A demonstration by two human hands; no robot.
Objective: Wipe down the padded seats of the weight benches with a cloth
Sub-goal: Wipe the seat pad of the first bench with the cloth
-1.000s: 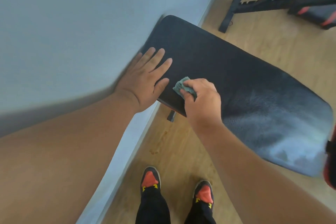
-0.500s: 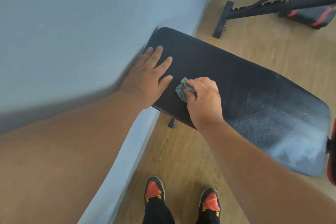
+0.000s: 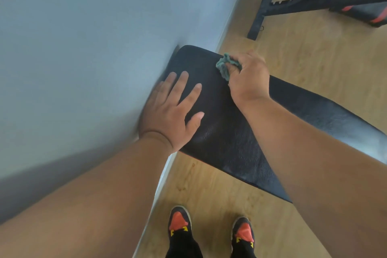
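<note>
A black padded bench seat (image 3: pixel 226 132) runs from the wall at upper left toward the right edge. My left hand (image 3: pixel 173 111) lies flat on its near left end, fingers spread, holding nothing. My right hand (image 3: pixel 247 77) presses a crumpled teal cloth (image 3: pixel 225 65) onto the seat's far edge near the wall end. Most of the cloth is bunched under my fingers. My right forearm crosses over the middle of the pad.
A pale grey wall (image 3: pixel 94 48) fills the left, touching the bench's end. A second bench with a black frame (image 3: pixel 293 4) and black-and-red pad (image 3: pixel 364 6) stands on the wooden floor at upper right. My two shoes (image 3: pixel 211 226) are below the bench.
My right hand has slid the cloth from the near edge beside my left thumb across to the seat's far edge. My left hand stays flat on the pad.
</note>
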